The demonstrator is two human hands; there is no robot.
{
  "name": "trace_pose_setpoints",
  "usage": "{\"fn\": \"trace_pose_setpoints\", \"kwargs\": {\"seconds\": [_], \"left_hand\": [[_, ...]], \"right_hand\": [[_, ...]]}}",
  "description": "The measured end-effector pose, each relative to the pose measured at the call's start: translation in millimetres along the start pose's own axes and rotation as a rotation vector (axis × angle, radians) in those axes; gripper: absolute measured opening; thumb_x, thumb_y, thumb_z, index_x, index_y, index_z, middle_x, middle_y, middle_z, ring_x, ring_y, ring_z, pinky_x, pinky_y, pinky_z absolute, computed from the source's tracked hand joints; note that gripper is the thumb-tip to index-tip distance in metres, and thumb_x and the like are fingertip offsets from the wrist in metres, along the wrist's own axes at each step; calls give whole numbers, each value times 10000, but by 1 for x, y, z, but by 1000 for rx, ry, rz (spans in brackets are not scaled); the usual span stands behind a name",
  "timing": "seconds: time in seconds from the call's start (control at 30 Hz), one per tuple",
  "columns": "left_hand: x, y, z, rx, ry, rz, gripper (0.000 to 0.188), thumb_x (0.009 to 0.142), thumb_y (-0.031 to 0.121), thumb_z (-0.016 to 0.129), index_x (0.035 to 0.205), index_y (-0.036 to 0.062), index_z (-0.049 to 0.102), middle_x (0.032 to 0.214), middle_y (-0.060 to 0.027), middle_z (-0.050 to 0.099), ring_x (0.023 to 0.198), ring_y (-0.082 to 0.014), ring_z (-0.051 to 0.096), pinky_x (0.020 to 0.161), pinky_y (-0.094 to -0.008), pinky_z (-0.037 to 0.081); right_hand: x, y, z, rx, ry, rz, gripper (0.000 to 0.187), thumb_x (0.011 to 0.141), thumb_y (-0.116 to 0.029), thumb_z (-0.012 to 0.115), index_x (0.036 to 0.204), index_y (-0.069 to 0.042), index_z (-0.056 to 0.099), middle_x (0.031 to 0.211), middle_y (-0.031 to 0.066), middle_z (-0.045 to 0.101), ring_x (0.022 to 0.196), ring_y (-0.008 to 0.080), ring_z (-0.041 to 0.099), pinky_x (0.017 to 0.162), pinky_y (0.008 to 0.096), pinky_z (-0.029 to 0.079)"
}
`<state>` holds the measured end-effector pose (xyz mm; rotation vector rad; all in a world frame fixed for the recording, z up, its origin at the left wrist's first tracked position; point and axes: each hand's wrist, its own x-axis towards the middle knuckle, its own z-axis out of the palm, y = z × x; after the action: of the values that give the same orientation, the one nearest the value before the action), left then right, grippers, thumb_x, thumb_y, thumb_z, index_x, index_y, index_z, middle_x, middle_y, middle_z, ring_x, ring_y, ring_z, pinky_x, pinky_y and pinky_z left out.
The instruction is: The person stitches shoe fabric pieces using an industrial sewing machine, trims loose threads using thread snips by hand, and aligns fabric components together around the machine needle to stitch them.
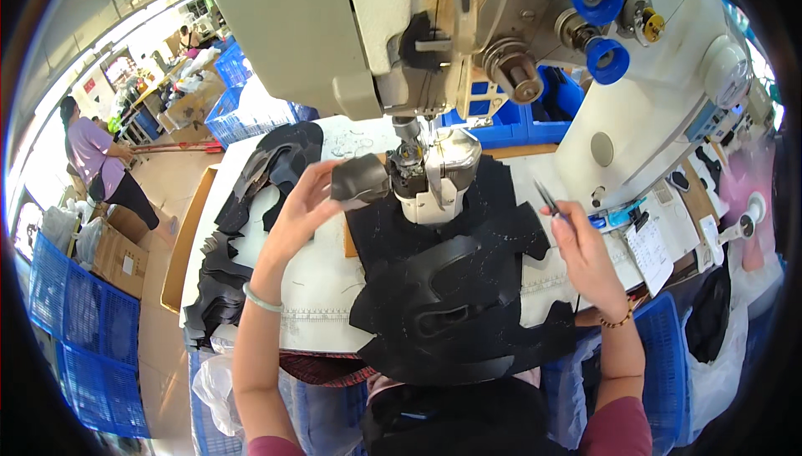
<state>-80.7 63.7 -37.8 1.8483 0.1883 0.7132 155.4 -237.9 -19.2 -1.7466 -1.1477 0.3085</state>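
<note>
While the left hand (304, 207) grasps one grey cover (361, 180), right hand (582, 249) clasping one pointed tool (547, 198)

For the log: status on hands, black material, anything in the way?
Left hand at dark metal cover, grip unclear. Right hand holds tweezers. Black material lies in front of machine post. Machine head overhangs post.

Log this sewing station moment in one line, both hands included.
left hand: at grey metal cover | right hand: holding pointed tool | black pieces: spread before sewing machine
</note>
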Motion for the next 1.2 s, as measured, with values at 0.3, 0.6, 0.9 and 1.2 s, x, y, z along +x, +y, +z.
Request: {"fn": "trace_pose_setpoints", "kwargs": {"seconds": [0.3, 0.6, 0.9, 1.2], "left_hand": [[-26, -44, 15, 494, 437, -48, 296, 992, 239, 468, 1122, -9, 565, 921, -132, 668, 887, -205, 651, 810, -300, 476], [-31, -54, 20, 486, 465, -36, 220, 991, 182, 468, 1051, 11, 592, 791, -87, 659, 748, -151, 644, 707, -280, 482], [-31, -64, 22, 414, 506, -83, 182, 979, 128, 482, 1038, -3, 594, 764, -62, 653, 724, -112, 626, 675, -260, 489], [-26, -42, 22, 409, 652, 168, 201, 982, 127, 479, 1010, -26, 606, 843, -66, 644, 788, -106, 595, 721, -250, 478]], "right_hand": [[13, -28, 29, 29, -114, -290, 244, 997, -227, 469, 970, -37, 620, 807, 24, 500, 646, 65, 461, 596, 197, 369], [48, -3, 48, -32, 81, -461, 291, 1008, -258, 454, 1006, -14, 611, 666, -2, 573, 568, 30, 442, 564, 200, 356], [31, -7, 63, 287, -118, -358, 311, 996, -265, 471, 948, -24, 662, 744, 10, 514, 617, 38, 453, 555, 206, 360], [55, -74, 108, 1211, -732, 320, 318, 972, -312, 521, 1041, -19, 623, 896, 86, 677, 694, 121, 618, 648, 248, 505]]}}
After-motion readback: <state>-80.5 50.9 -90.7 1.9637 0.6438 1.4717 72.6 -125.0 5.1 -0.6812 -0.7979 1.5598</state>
